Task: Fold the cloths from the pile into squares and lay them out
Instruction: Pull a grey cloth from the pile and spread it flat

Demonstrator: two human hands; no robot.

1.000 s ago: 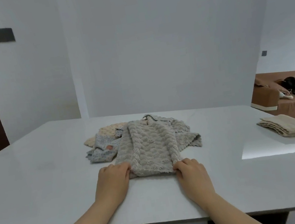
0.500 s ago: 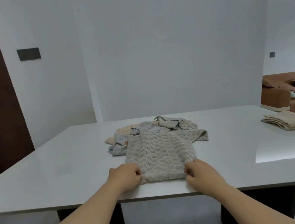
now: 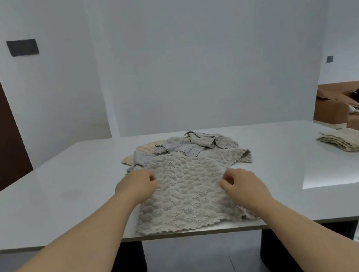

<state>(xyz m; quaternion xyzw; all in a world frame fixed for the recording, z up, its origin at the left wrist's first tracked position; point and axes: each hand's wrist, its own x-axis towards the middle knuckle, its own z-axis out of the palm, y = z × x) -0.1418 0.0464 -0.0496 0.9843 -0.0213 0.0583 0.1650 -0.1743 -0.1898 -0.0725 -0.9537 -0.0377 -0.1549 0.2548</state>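
two hands, one grey cloth

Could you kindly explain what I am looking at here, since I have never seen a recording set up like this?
There is no machine here: a person wears a wide-angle camera on the head, so the single view looks forward and down along their bare forearms. The left hand and right hand are curled into loose fists at the two side edges of a grey knitted cloth spread flat at the near edge of a white table. Each seems to pinch the fabric, though the grip itself is hard to make out. The cloth's far end overlaps the pile of unfolded cloths, cream, pale blue and grey. Far right on the table lies a beige folded cloth, apparently finished. Beyond are a brown sofa and white walls.
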